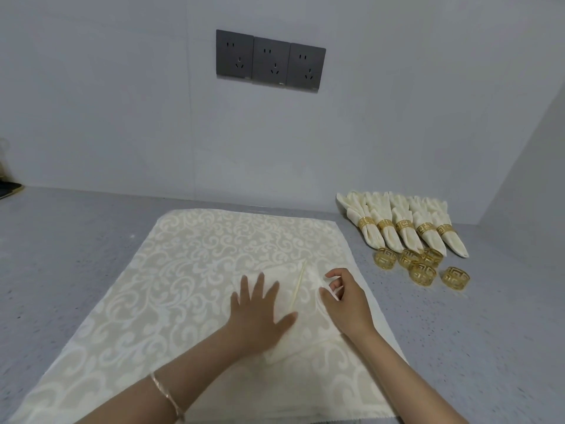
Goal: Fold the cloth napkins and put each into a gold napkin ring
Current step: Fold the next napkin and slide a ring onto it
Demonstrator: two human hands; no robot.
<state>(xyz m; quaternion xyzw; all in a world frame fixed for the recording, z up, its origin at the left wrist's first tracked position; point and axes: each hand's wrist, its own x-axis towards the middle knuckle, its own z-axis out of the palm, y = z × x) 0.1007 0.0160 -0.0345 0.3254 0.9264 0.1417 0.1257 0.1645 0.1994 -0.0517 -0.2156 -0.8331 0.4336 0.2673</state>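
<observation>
Our left hand [260, 304] lies flat, fingers spread, pressing the partly folded napkin [298, 313]. Our right hand [344, 296] curls beside it, thumb and fingertips pinching the napkin's right fold. The napkin rests on the patterned cloth [183, 270], whose right edge runs near the grey counter [458, 332]. Five loose gold rings [423, 264] sit to the right, below five finished napkins [403, 224] by the wall.

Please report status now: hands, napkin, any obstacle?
Left hand flat on napkin, open. Right hand pinching its fold. Five empty gold rings waiting right. Nothing in the way.
</observation>
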